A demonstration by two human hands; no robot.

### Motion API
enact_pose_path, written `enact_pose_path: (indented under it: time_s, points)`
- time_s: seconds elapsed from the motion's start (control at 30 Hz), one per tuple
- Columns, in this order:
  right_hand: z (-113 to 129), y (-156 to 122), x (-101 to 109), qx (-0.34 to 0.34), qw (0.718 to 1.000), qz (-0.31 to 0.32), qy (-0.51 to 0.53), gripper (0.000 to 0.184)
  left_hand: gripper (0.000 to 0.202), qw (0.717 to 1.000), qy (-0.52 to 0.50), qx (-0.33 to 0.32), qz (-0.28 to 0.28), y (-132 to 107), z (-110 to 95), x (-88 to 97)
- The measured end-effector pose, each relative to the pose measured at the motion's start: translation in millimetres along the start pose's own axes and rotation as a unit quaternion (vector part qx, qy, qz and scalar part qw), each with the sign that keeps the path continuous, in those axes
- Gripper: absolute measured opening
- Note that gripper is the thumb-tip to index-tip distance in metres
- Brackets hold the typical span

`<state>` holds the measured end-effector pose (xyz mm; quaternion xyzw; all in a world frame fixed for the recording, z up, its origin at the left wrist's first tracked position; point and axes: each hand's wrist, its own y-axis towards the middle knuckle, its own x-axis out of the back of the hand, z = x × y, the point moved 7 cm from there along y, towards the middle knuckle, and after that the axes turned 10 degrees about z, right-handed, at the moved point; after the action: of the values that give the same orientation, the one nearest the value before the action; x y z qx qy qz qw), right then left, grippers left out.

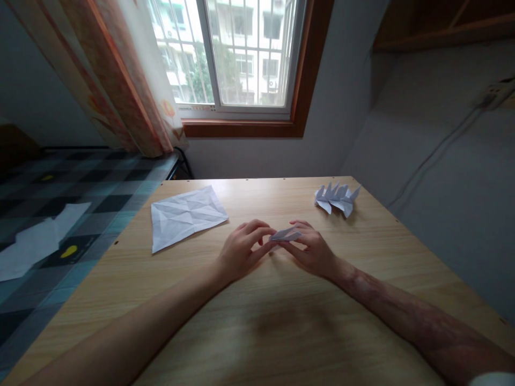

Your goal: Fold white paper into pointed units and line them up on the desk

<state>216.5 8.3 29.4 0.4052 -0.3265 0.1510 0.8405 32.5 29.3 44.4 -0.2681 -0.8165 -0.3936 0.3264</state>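
In the head view, a small folded paper (286, 234) is held over the middle of the table (257, 327) by 2 hands. Its left end is pinched by the curled fingertips of the left hand (241, 251), and its right part is gripped by the right hand (313, 252), so both hands are closed on it. Whether it touches the wood cannot be told.

1 creased sheet (185, 215) is laid flat to the left, well apart from the hands. A cluster of folded pieces (337, 198) is seen at the far right, near the back edge; their number cannot be counted. Off the table's left side, a white paper (36, 241) is spread on a checked cover (104, 187). A window (241, 53) and a curtain (120, 80) are seen behind.
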Motion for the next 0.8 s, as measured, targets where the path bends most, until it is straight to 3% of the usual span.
enact_pose_path:
  time_s: [0.17,0.33,0.53,0.8]
  points:
    - [-5.6,1.3,0.0,-0.032,0.999,0.004,0.034,0.013,0.021,0.997,-0.071,0.015,-0.005,0.5,4.0,1.6]
    - [-9.4,3.2,-1.1,-0.088,0.991,0.011,0.102,0.018,0.029,0.979,-0.18,0.091,-0.016,-0.4,18.8,-2.2]
    - [-2.6,3.2,-1.9,-0.081,0.99,0.02,0.118,0.023,0.035,0.955,-0.249,0.158,0.023,-2.4,23.1,-10.9]
    - [-7.3,1.3,-5.9,-0.103,0.985,0.023,0.133,0.036,0.036,0.944,-0.288,0.156,0.039,0.8,17.4,-12.1]
